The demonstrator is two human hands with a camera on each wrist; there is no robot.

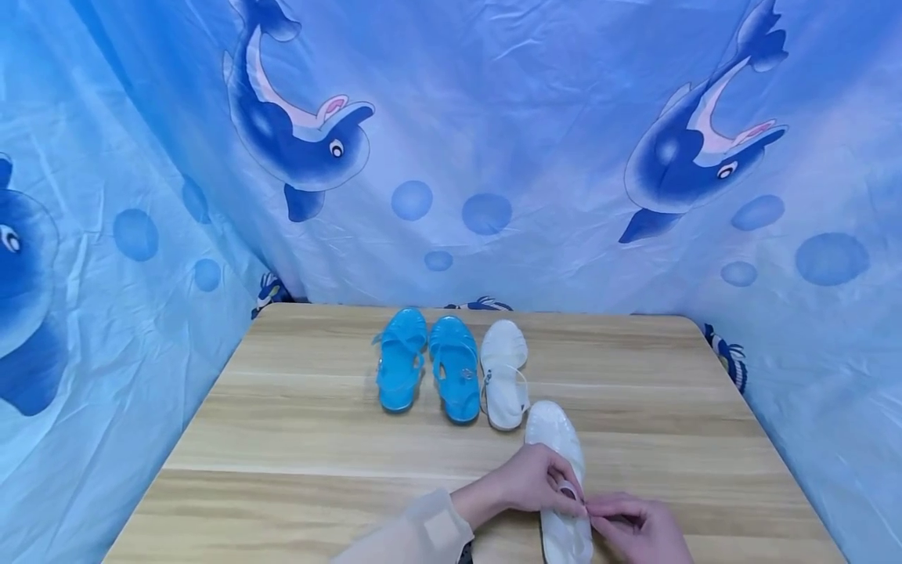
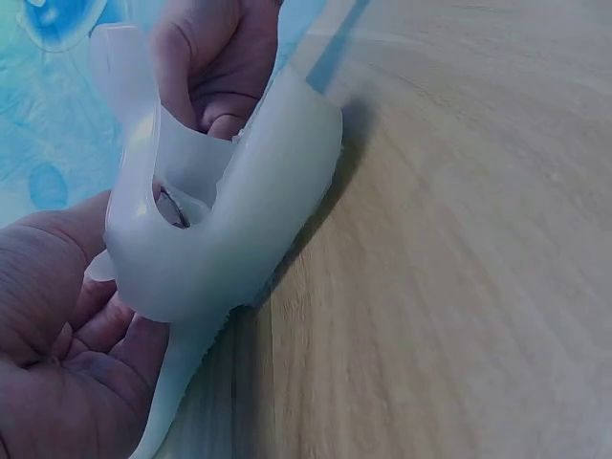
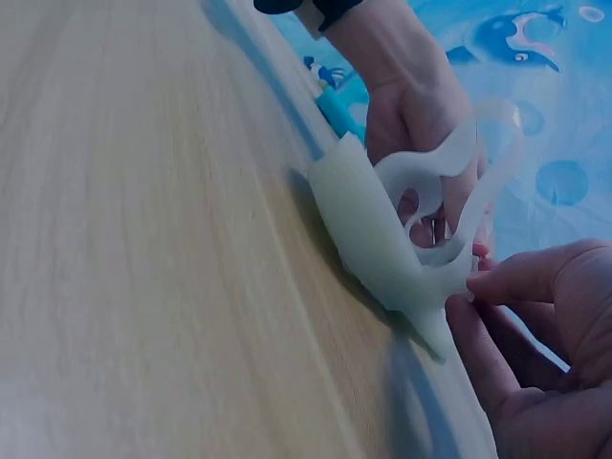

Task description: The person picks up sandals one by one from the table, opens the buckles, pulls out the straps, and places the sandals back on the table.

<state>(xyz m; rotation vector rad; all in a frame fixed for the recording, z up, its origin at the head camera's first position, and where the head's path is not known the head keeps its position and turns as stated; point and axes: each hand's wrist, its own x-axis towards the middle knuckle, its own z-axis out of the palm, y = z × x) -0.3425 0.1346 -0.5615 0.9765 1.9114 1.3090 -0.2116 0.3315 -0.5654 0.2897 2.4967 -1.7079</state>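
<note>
A white jelly sandal [image 1: 553, 427] lies at the right front of the table with its toe pointing away from me. My left hand [image 1: 535, 479] reaches across it and pinches the strap [image 2: 139, 143] at the sandal's side. On the right side, my right hand [image 1: 644, 529] pinches the strap's end between thumb and forefinger, close to the left fingertips. The strap stands up in a loop above the heel [image 3: 363, 215]. Fingers hide most of the fastening, and a small metal piece shows inside the loop in the left wrist view.
Beyond the hands, a second white sandal [image 1: 504, 352] and two blue sandals [image 1: 398, 364] [image 1: 456, 376] stand side by side on the wooden table [image 1: 317, 486]. Blue dolphin-print cloth [image 1: 451, 141] walls the back and both sides.
</note>
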